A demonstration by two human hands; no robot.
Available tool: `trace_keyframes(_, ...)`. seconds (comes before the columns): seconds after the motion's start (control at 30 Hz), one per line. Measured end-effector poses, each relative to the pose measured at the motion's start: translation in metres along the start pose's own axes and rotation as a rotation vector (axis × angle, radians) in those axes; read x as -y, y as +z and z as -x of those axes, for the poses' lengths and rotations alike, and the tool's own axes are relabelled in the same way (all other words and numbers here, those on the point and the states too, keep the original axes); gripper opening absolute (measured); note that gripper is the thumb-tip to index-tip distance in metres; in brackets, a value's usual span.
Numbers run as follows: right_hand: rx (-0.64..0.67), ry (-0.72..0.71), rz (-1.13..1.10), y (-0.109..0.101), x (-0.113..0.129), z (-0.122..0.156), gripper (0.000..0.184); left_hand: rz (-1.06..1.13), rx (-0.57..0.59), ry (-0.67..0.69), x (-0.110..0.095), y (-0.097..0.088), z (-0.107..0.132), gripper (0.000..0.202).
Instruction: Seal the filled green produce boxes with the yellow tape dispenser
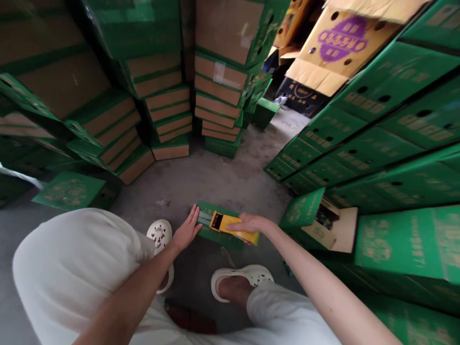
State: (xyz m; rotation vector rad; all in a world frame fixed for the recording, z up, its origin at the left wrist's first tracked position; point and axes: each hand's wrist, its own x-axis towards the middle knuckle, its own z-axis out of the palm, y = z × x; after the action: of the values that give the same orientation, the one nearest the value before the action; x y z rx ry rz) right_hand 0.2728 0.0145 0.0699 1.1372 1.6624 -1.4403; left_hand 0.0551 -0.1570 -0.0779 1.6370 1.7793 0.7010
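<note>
A small green carton (230, 241) lies on the floor between my feet, with a strip of clear tape (204, 218) across its top. My left hand (187, 229) rests against the carton's left end, fingers stretched out and holding nothing. In my right hand (249, 223) is a yellow tape dispenser (223, 222). My fingers wrap around its body, and its dark slotted end points left over the carton top. The underside of the dispenser is hidden from view.
Stacks of green and brown cartons (168, 115) stand at the back and left. A wall of green cartons (359, 143) rises on the right, with an opened carton (325, 225) before it. White clogs (240, 278) are on my feet on the grey floor (143, 191).
</note>
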Motion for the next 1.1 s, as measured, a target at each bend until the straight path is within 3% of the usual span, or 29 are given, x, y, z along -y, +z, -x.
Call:
trace_keyframes(0.07, -0.029, 0.021, 0.001, 0.000, -0.005, 0.004, 0.065, -0.085, -0.025, 0.011, -0.007, -0.001, -0.001, 0.077)
trace_keyframes(0.13, -0.068, 0.028, 0.037, 0.001, -0.006, 0.004, 0.064, -0.180, -0.016, 0.062, -0.018, -0.002, -0.005, 0.102)
trace_keyframes(0.2, -0.074, 0.027, 0.055, 0.002, -0.005, 0.002, 0.063, -0.228, 0.053, 0.145, -0.029, -0.003, -0.014, 0.125)
trace_keyframes(0.27, -0.057, 0.021, 0.035, 0.003, -0.004, -0.001, 0.063, -0.216, 0.140, 0.229, -0.037, -0.004, -0.025, 0.134)
trace_keyframes(0.47, -0.077, 0.004, 0.047, 0.006, -0.009, 0.002, 0.067, -0.232, 0.232, 0.347, -0.032, -0.005, -0.043, 0.129)
trace_keyframes(0.73, -0.084, 0.046, 0.004, -0.006, -0.057, 0.033, 0.066, -0.344, 0.211, 0.364, -0.029, -0.002, -0.036, 0.132)
trace_keyframes(0.83, -0.053, 0.030, -0.052, -0.004, -0.062, 0.031, 0.064, -0.415, 0.167, 0.351, -0.038, 0.009, -0.034, 0.133)
trace_keyframes(1.0, -0.045, 0.044, -0.066, -0.003, -0.062, 0.025, 0.065, -0.553, 0.182, 0.457, -0.066, 0.039, -0.038, 0.128)
trace_keyframes(1.1, -0.041, 0.040, -0.033, -0.005, -0.056, 0.033, 0.065, -0.583, 0.165, 0.458, -0.073, 0.046, -0.043, 0.121)
